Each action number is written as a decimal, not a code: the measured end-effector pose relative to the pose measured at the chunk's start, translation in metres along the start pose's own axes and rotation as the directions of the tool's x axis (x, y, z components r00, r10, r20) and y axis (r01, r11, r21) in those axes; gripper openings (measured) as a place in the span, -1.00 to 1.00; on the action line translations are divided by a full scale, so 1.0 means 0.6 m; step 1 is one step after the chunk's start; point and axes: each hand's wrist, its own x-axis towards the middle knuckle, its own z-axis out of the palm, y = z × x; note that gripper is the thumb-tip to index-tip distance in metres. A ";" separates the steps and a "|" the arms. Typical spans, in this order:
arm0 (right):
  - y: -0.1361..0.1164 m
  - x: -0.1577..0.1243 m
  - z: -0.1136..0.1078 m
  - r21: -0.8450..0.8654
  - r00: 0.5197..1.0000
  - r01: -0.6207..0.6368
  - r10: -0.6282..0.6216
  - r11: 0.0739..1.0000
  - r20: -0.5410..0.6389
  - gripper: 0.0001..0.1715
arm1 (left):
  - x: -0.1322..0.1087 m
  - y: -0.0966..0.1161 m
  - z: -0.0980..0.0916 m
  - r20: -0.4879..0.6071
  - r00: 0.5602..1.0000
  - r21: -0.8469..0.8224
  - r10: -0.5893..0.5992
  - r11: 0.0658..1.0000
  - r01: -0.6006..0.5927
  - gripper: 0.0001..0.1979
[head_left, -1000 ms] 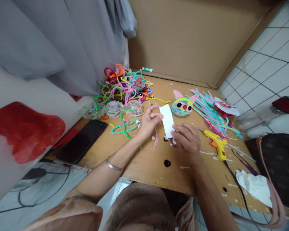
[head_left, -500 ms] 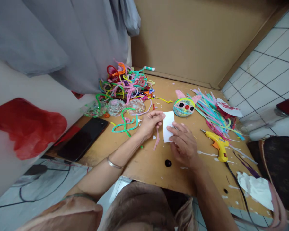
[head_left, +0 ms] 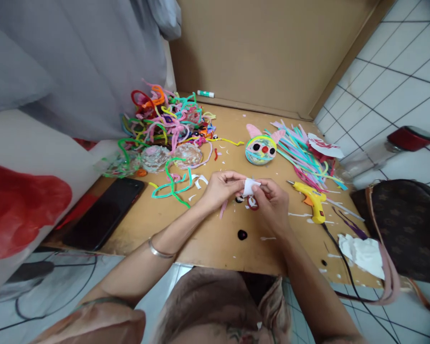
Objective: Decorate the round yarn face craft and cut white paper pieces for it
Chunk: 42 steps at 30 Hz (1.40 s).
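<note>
Both hands pinch a small piece of white paper [head_left: 251,186] above the middle of the table. My left hand [head_left: 225,188] grips its left edge between thumb and fingers, and my right hand [head_left: 273,200] has its thumb on the right part. The paper looks folded, shorter than a full strip. Just below it on the table lie a dark red ring-like piece [head_left: 252,203] and white paper scraps. Nearer me is a small black round piece [head_left: 242,234]. Beyond the hands sits a round animal head [head_left: 260,152] with pink ears, black eyes and a red nose.
A yellow glue gun [head_left: 312,200] lies to the right, its cord running off the table edge. Pipe cleaners [head_left: 301,148] fan out behind it; a tangled heap [head_left: 168,119] fills the back left. A black phone [head_left: 103,213], crumpled tissue [head_left: 361,253] and brown bag [head_left: 412,229] flank the table.
The white paper has gone from a tall flat strip to a small folded piece. My right hand's fingers have closed around its right side. The whole view has shifted a little to the right.
</note>
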 end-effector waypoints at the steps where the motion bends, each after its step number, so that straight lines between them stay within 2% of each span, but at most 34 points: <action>1: 0.002 0.000 0.001 0.039 1.000 -0.021 0.021 0.999 -0.002 -0.72 | -0.001 0.001 0.001 -0.004 1.000 0.013 0.000 1.000 0.000 -0.74; 9: 0.006 0.001 0.005 0.143 0.998 -0.039 0.045 0.989 -0.039 -0.75 | -0.005 0.008 0.003 0.002 1.000 0.051 -0.005 0.999 0.005 -0.72; 17: 0.006 0.001 0.007 0.155 0.998 -0.042 0.050 0.987 -0.042 -0.73 | -0.003 0.003 0.001 0.026 1.000 0.082 0.016 0.996 -0.018 -0.68; 31: 0.005 0.001 0.009 0.159 0.996 -0.057 0.068 0.986 -0.065 -0.71 | -0.005 0.007 0.003 0.036 0.999 0.095 0.032 0.995 -0.035 -0.81; 42: 0.001 0.001 0.009 0.150 0.997 -0.034 0.045 0.988 -0.069 -0.74 | -0.007 0.003 -0.001 0.037 0.999 0.103 0.036 0.994 -0.040 -0.73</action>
